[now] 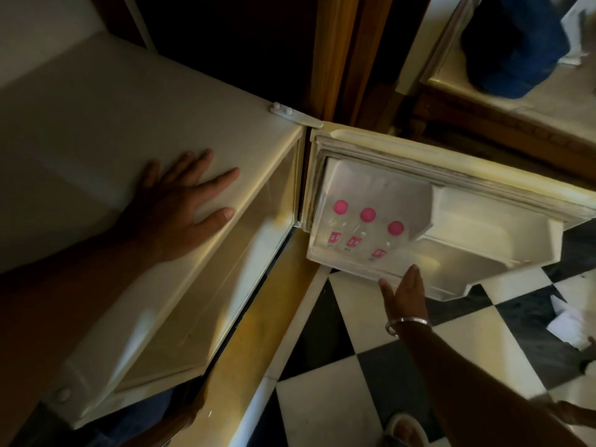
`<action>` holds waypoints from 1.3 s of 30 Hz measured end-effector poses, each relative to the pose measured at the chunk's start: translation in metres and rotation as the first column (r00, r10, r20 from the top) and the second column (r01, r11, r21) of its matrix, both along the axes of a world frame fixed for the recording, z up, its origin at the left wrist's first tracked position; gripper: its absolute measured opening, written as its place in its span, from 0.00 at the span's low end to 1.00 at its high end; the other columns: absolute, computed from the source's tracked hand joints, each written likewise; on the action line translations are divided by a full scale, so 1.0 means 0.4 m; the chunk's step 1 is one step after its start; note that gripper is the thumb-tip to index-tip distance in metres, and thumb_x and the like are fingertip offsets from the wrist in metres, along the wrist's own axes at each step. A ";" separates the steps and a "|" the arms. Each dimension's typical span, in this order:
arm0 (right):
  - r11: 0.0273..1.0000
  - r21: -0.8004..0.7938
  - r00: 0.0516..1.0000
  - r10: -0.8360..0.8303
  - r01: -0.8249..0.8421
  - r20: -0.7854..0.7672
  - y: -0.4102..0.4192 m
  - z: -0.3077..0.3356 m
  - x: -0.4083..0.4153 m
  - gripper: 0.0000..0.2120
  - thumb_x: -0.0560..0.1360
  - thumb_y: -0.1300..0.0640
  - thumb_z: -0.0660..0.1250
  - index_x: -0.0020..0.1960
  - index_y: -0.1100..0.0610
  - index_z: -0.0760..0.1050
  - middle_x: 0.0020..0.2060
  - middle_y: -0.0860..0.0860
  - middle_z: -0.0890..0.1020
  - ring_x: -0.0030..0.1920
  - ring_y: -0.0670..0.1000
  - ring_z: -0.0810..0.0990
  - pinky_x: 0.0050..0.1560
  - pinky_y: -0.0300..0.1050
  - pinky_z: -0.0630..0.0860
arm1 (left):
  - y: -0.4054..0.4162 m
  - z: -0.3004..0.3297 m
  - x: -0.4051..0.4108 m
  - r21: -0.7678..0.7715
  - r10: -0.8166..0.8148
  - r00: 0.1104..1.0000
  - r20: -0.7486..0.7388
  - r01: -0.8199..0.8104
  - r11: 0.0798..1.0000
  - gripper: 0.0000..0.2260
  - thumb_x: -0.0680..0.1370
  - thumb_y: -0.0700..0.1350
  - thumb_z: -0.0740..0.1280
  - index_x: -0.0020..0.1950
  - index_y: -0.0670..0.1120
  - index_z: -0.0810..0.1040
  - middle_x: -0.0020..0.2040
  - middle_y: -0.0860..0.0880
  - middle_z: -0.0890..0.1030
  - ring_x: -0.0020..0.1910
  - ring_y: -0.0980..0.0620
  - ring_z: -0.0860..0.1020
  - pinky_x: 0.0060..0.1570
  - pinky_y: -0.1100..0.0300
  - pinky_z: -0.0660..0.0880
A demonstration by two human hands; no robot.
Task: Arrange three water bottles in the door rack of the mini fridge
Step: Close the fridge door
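Note:
Three clear water bottles with pink caps stand side by side in the door rack [403, 269] of the open mini fridge door: the left bottle [340, 208], the middle bottle [368, 215] and the right bottle [396, 228]. Each shows a red label lower down. My left hand [183, 201] lies flat, fingers spread, on the white top of the mini fridge [96, 130]. Just below the rack's front edge, my right hand [406, 295] is held edge-on with straight fingers, holding nothing; a metal bangle circles its wrist. I cannot tell whether its fingertips touch the rack.
The fridge door [483, 175] swings out to the right over a black-and-white checkered floor [338, 398]. A crumpled white paper [567, 324] lies on the floor at right. Dark wooden furniture [348, 59] stands behind the door. A slipper [406, 430] shows at the bottom.

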State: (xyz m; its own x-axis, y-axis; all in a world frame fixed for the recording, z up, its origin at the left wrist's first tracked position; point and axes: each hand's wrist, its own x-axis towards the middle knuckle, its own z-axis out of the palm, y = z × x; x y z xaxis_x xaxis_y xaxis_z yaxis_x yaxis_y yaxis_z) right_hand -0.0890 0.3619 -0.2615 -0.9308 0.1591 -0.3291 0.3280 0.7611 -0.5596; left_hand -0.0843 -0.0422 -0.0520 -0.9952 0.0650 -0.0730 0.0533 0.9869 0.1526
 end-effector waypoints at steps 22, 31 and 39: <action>0.627 0.729 0.881 0.467 -0.274 -0.071 -0.010 0.451 -0.272 0.57 0.63 0.19 0.45 0.77 0.59 0.46 0.77 0.62 0.48 0.76 0.64 0.44 0.73 0.67 0.39 | -0.003 0.009 -0.007 -0.098 -0.017 0.999 0.047 0.022 0.995 0.33 0.75 0.67 0.50 0.78 0.59 0.61 0.81 0.45 0.58 0.79 0.41 0.59 0.72 0.33 0.52; 0.524 0.725 0.785 0.618 -0.448 0.039 0.025 0.532 -0.277 0.52 0.59 0.21 0.56 0.71 0.55 0.61 0.74 0.62 0.62 0.75 0.65 0.56 0.71 0.70 0.42 | 0.014 0.056 -0.013 -0.142 -0.029 0.989 0.142 0.050 0.989 0.32 0.75 0.65 0.53 0.76 0.53 0.69 0.79 0.38 0.63 0.75 0.33 0.64 0.68 0.27 0.56; 0.162 0.675 0.532 0.754 -0.720 0.386 0.065 0.619 -0.163 0.58 0.59 0.18 0.46 0.78 0.55 0.48 0.77 0.62 0.51 0.76 0.64 0.49 0.70 0.69 0.32 | 0.094 0.053 0.016 -0.211 0.275 0.911 0.307 -0.217 0.953 0.30 0.80 0.63 0.54 0.81 0.60 0.52 0.83 0.42 0.49 0.78 0.31 0.52 0.67 0.25 0.57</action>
